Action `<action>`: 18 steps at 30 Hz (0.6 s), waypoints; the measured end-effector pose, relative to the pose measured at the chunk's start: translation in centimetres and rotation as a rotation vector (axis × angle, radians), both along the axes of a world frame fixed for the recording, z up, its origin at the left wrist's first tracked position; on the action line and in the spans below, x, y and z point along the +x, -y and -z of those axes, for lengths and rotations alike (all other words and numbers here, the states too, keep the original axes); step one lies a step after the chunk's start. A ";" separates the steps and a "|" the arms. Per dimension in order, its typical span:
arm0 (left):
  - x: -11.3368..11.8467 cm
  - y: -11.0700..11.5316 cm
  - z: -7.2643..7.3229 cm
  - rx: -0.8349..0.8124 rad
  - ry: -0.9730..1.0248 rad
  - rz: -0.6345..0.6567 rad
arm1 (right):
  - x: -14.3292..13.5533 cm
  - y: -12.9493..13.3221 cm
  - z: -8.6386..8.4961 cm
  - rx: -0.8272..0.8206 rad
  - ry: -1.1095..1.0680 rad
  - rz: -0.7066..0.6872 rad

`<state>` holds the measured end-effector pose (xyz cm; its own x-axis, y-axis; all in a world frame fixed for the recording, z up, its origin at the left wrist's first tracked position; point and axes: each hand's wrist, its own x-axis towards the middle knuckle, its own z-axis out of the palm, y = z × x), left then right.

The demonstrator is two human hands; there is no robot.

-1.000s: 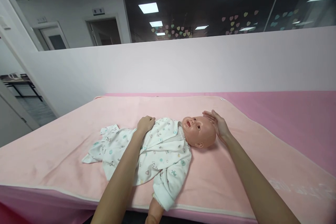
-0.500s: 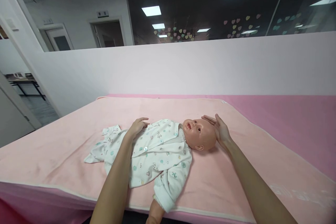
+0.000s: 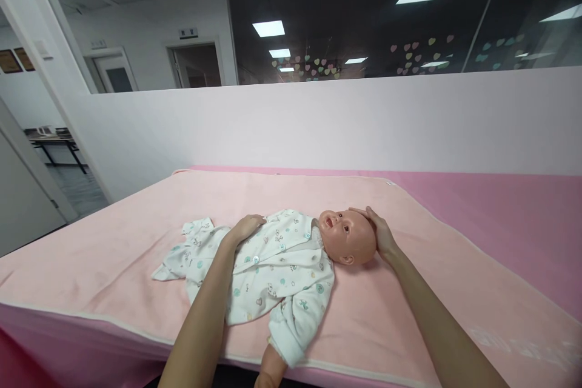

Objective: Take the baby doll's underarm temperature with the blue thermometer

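A baby doll [image 3: 348, 237] in a white printed outfit [image 3: 282, 267] lies face up, its bald head toward the right and its mouth open. My left hand [image 3: 248, 227] rests on the far side of the outfit at the doll's middle, fingers lying flat. Against the top of the doll's head is my right hand [image 3: 381, 233], open, with its fingers along the far side of the head. One sleeve reaches toward the near edge, and a bare doll hand [image 3: 271, 367] sticks out of it. The trouser legs lie flat at the left.
The doll lies on a peach blanket [image 3: 391, 321] with a white hem, over a pink surface [image 3: 513, 218]. Behind it stands a low white wall [image 3: 341, 127] topped by dark glass with heart stickers. A far table [image 3: 59, 140] stands at the left.
My left hand has lowered and flattened onto the outfit. The right hand's fingers have come in closer around the doll's head. The view has tilted slightly upward.
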<state>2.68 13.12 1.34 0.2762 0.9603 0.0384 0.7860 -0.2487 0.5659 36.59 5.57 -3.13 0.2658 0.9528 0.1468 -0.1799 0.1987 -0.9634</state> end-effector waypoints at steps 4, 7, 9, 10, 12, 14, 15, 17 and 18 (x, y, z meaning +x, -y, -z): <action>-0.1 0.1 0.1 -0.042 0.074 0.009 | 1.5 -0.6 0.2 0.105 -0.101 0.156; -0.2 0.1 0.2 -0.053 0.103 -0.002 | 1.6 -0.6 0.1 0.134 -0.108 0.206; -0.1 0.0 0.2 -0.049 0.115 -0.013 | 0.9 -0.4 -0.1 0.108 -0.045 0.157; -0.1 0.0 0.2 -0.045 0.119 -0.018 | 0.4 -0.2 -0.2 0.076 -0.007 0.099; 0.1 0.0 0.3 -0.030 0.124 -0.035 | -0.6 0.1 -0.3 -0.002 0.031 -0.033; 0.3 0.0 0.2 -0.006 0.132 -0.061 | -1.2 0.4 -0.4 -0.065 -0.007 -0.111; 0.4 0.1 0.1 0.010 0.140 -0.074 | -1.3 0.4 -0.4 -0.083 -0.041 -0.117; 0.7 0.3 -0.4 0.049 0.177 -0.093 | -1.2 0.4 -0.3 -0.091 -0.086 -0.096; 0.9 0.5 -0.7 0.070 0.198 -0.095 | -1.1 0.4 -0.3 -0.086 -0.091 -0.088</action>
